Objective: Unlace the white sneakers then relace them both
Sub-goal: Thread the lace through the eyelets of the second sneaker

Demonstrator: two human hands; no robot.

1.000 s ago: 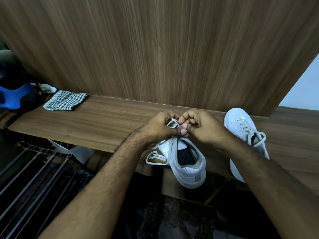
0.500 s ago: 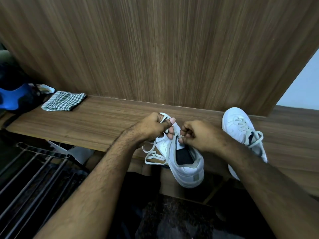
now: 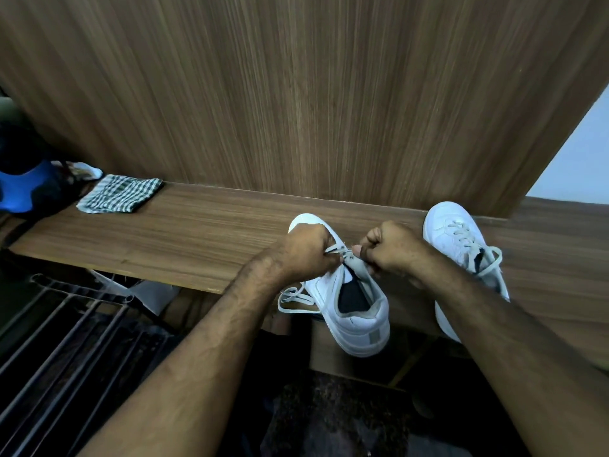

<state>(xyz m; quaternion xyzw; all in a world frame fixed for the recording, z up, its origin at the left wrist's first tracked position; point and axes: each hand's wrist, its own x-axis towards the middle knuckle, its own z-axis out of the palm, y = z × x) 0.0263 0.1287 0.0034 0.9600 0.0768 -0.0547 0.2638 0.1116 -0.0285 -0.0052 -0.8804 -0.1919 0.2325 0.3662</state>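
Note:
A white sneaker lies on the wooden bench, heel overhanging the front edge toward me. My left hand and my right hand are closed over its tongue, each pinching a strand of the pale shoelace pulled taut between them. A loose loop of lace hangs at the shoe's left side. The second white sneaker rests to the right, laced, partly hidden by my right forearm.
A folded checked cloth lies at the bench's left end beside a blue and black object. A wood panel wall rises behind the bench. A metal rack stands lower left.
My hands, pressed together over the tongue a second ago, have drawn apart sideways, stretching the lace between them. The sneaker has shifted slightly.

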